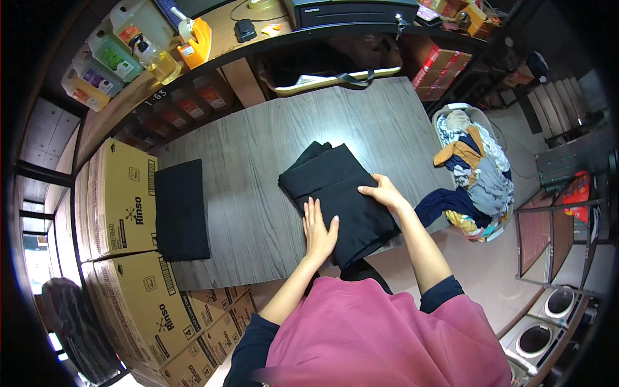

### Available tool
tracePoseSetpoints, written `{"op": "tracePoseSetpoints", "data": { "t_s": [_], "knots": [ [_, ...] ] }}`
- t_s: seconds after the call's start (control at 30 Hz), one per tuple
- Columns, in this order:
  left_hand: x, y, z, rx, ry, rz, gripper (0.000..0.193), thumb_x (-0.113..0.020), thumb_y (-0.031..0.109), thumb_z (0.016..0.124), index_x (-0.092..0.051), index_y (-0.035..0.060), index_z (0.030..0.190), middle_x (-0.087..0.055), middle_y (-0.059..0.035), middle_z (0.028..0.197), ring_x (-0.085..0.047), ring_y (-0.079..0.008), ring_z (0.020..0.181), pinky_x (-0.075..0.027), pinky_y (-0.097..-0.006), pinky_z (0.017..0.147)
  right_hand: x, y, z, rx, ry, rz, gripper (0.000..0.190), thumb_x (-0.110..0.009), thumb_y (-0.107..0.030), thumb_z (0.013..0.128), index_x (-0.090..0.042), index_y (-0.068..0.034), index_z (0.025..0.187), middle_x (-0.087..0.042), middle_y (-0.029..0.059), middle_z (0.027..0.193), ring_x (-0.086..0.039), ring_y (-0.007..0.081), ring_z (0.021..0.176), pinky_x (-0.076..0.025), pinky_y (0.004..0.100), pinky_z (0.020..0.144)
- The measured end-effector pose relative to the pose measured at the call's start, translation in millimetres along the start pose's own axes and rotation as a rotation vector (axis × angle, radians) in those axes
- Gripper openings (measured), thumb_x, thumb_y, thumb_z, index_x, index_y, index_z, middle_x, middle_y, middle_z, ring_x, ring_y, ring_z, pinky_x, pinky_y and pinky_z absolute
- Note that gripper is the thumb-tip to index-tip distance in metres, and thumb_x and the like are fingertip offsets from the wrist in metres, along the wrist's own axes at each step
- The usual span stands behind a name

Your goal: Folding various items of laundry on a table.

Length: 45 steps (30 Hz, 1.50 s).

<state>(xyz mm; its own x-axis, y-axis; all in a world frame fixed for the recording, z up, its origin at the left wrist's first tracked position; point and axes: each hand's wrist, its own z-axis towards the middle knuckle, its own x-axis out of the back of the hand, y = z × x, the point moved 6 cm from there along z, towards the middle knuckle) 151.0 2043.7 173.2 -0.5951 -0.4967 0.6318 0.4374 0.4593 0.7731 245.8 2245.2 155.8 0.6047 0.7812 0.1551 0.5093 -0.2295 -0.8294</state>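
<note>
A black garment (333, 193), folded into a thick rough rectangle, lies tilted near the front edge of the grey wood-grain table (242, 159). My left hand (319, 230) rests flat on its left side, fingers pointing away from me and thumb apart. On the right edge lies my right hand (384, 193), its thumb on top of the cloth; whether its fingers grip the edge I cannot tell. Loose folds stick out at the garment's far corner. A second black cloth (181, 210), folded into a neat rectangle, lies at the table's left end.
Rinso cardboard boxes (128, 198) are stacked at the left. A laundry basket (442, 113) heaped with mixed clothes stands to the right, a navy garment (445, 203) spilling onto the table. Behind, a shelf holds detergent jugs (113, 55), a tape dispenser (196, 46) and a cash drawer (355, 14).
</note>
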Motion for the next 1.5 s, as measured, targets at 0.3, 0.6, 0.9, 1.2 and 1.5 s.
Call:
{"op": "tracePoseSetpoints", "data": {
  "t_s": [0.3,0.6,0.9,1.2,1.5],
  "knots": [
    [86,-88,-17,0.553,-0.03,-1.354,0.08,-0.035,0.066,0.088,-0.033,0.0041,0.14,-0.043,-0.0142,0.138,-0.041,-0.0289,0.127,-0.031,-0.0424,0.107,-150,-102,-107,0.487,-0.509,-0.274,0.046,-0.065,-0.033,0.081,-0.056,-0.001,0.113,-0.063,0.021,0.104,-0.061,0.0399,0.095,-0.049,0.0438,0.08],
    [154,-187,-75,0.708,0.108,-0.899,0.063,-0.074,0.023,0.077,-0.047,-0.0045,0.127,-0.055,-0.0149,0.124,-0.053,-0.0245,0.112,-0.04,-0.0352,0.097,-55,26,-65,-0.082,0.474,-0.977,0.073,-0.074,-0.027,0.072,-0.036,0.002,0.128,-0.027,0.023,0.144,-0.026,0.0394,0.133,-0.028,0.054,0.104],
    [103,-165,-116,0.837,0.048,-0.894,0.044,-0.065,0.023,0.087,-0.05,-0.0051,0.117,-0.065,-0.016,0.1,-0.065,-0.0197,0.069,-0.055,-0.0357,0.06,-143,-116,96,0.859,0.31,-1.172,0.044,-0.059,0.002,0.072,-0.049,0.001,0.114,-0.054,0.0177,0.108,-0.05,0.0353,0.102,-0.04,0.0438,0.09],
    [102,-111,-84,0.729,-0.081,-0.694,0.035,-0.054,0.035,0.093,-0.061,0.0018,0.086,-0.067,-0.0104,0.072,-0.066,-0.0144,0.064,-0.05,-0.0243,0.051,-153,-140,66,0.599,-0.244,-1.1,0.04,-0.074,-0.028,0.072,-0.061,-0.002,0.099,-0.049,0.0202,0.127,-0.042,0.038,0.123,-0.037,0.0456,0.099],
    [57,-65,-69,1.038,0.123,-1.265,0.106,-0.046,0.079,0.073,-0.032,-0.0047,0.137,-0.048,-0.0216,0.13,-0.058,-0.0309,0.107,-0.046,-0.046,0.09,-150,-65,-90,0.886,-0.979,-0.782,0.021,-0.062,-0.006,0.063,-0.055,0.002,0.08,-0.058,0.0186,0.084,-0.058,0.0379,0.087,-0.047,0.0433,0.074]
  ]
}}
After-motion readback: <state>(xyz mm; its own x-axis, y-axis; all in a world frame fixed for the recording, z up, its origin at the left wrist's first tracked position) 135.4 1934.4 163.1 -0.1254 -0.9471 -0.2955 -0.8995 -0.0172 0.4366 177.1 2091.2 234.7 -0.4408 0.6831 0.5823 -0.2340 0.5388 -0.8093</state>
